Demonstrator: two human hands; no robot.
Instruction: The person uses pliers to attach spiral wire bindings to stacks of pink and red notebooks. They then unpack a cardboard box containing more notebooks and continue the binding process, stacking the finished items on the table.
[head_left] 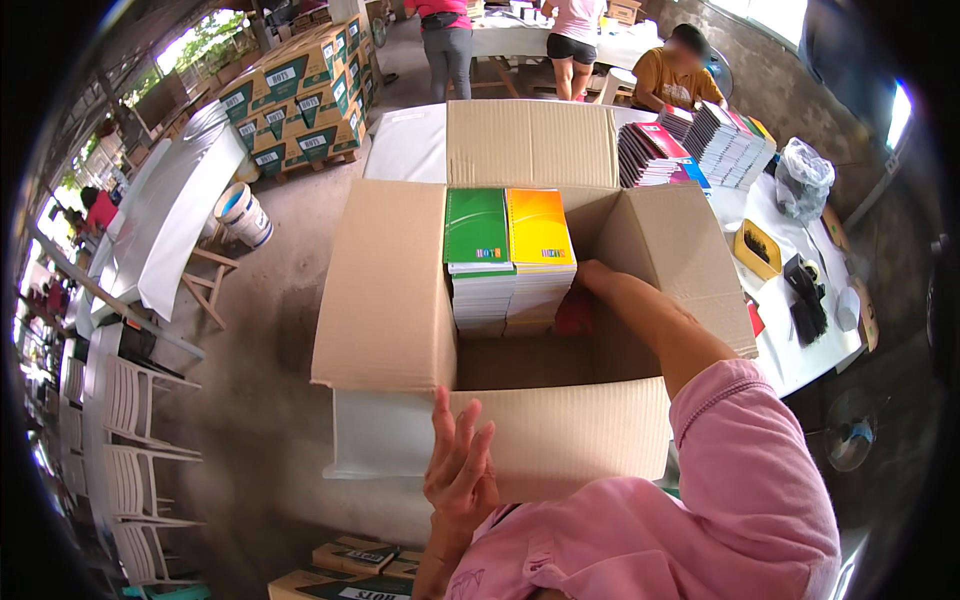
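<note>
An open cardboard box (555, 440) stands in front of me with its flaps folded outward. Inside, at the far left, are two side-by-side stacks of spiral notebooks, one topped by a green notebook (477, 225) and the other by a yellow notebook (540, 225). My right hand (597, 280) reaches into the box beside the yellow stack. Its fingers are mostly hidden, and something red (575, 312) shows low down near it. By the front left corner of the box, my left hand (462, 465) is raised with its fingers stretched out, holding nothing.
Stacked notebooks (720, 145), a plastic bag (803, 180), a yellow tray (757, 250) and a tape dispenser (803, 275) lie on the white table (800, 365). Sealed cartons (300, 100) are piled at the far left. A person (670, 80) sits across the table; others stand behind.
</note>
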